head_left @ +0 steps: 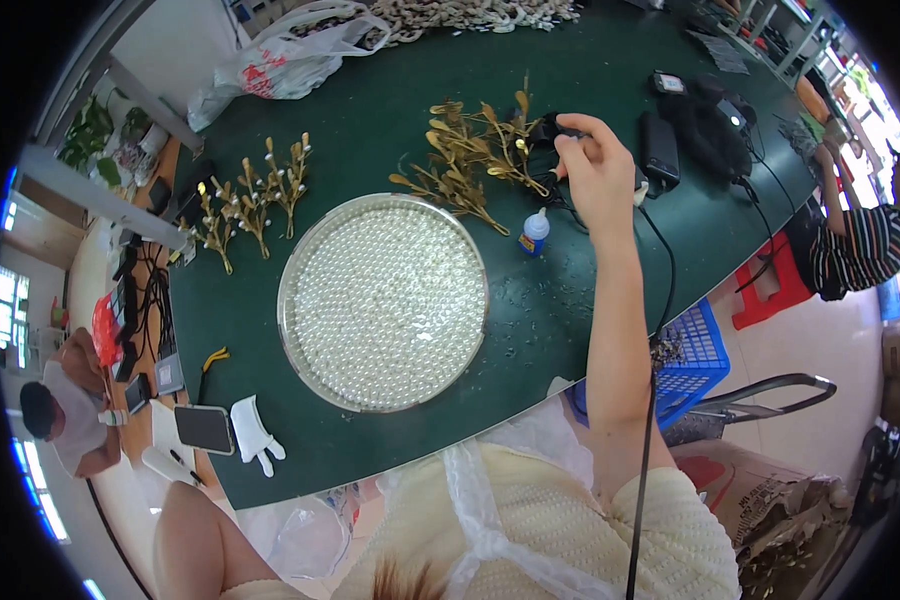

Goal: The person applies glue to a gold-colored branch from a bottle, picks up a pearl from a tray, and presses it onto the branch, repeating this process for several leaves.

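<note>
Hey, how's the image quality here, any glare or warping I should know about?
Head view: bright glints on the white pearls, strongest toward their lower right; head view: windows at the left rim look washed out; head view: fisheye bending toward the rim, with black corners.

Green table (240, 345); pale floor (785, 345); bright windows (10, 318).

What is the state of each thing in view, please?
Round tray: filled with pearls
Beaded sprigs: lying side by side
Larger sprig pile: loosely overlapping
Small bottle: standing, nozzle up
Phone: face up, screen dark
Plastic bag: crumpled
Blue basket: holding scraps
Right hand: fingers bent; grip unclear
</note>
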